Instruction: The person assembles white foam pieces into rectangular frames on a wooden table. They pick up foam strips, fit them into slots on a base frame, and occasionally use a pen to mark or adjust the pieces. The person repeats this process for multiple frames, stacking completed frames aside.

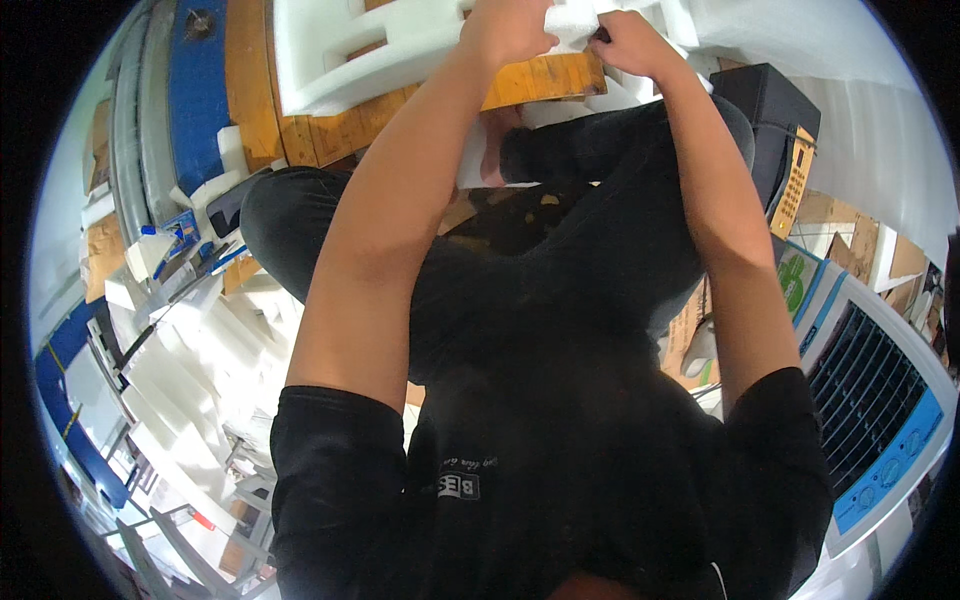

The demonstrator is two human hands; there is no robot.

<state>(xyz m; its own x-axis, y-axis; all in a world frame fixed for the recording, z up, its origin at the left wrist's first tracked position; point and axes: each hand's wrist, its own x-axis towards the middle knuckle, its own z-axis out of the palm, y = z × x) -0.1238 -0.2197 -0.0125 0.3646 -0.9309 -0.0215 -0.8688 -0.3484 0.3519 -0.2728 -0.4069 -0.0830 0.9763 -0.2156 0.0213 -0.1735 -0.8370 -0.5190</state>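
Observation:
A white foam piece (340, 85) with rectangular cutouts lies at the far edge of the view, on a wooden table. My left hand (505, 35) is closed over its near wall, thumb toward me; the upper frame edge cuts off part of the fingers. A short way to the right, my right hand (637, 45) is curled at the same foam wall. Its fingertips pinch together around a small dark spot, too small to name.
The wooden table (545, 82) ends just before my crossed legs. A black box (765, 120) stands right of my knee, with an air cooler (870, 400) nearer. Foam strips (190, 370) are heaped at left, below a phone (226, 212) and a blue-and-white box (178, 235).

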